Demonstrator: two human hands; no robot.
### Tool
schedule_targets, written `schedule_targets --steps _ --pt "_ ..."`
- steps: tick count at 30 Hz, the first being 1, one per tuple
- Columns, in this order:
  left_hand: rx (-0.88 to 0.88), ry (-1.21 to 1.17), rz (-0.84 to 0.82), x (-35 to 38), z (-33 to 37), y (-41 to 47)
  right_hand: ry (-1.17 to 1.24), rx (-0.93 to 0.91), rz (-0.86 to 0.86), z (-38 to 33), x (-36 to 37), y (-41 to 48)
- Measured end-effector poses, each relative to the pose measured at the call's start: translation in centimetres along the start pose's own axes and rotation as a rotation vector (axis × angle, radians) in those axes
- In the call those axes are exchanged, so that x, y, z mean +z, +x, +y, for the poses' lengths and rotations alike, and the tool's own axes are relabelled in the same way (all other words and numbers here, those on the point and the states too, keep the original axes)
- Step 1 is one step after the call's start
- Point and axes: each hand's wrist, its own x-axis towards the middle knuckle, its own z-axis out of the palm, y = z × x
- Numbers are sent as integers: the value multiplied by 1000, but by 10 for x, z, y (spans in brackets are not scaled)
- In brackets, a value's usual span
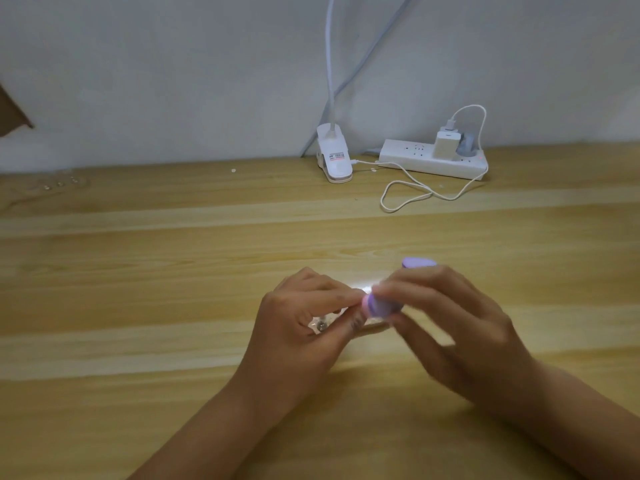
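The right hand (446, 317) grips the purple light (382, 306) just above the table (173, 271), fingers curled round its body. The left hand (304, 317) pinches its glowing end. Recommended: hold the body still and twist the end squarely.

Two bare forearms run in from the near edge, uncovered as far as they show, each ending in a bare hand: left hand (301, 327), right hand (457, 334). The left thumb tip bears a dark smudge; the right fingers (415, 296) look blurred.
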Motion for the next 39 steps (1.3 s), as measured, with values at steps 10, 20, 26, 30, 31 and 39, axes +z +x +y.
schedule_targets --steps 10,20,26,30,31,39 --pt "-99 -41 7 1 1 -1 322 365 -62 -4 -9 7" --pt "-113 11 -41 4 -3 1 104 202 -163 2 3 6" --pt "-137 329 -112 1 -9 2 47 257 -115 13 -1 8" --pt "-156 433 -170 -1 -12 0 14 271 -160 16 3 6" --pt "-161 439 -183 0 -14 0 22 276 -182 16 4 5" --pt "-176 410 -201 3 -17 -1 32 265 -224 14 5 5"
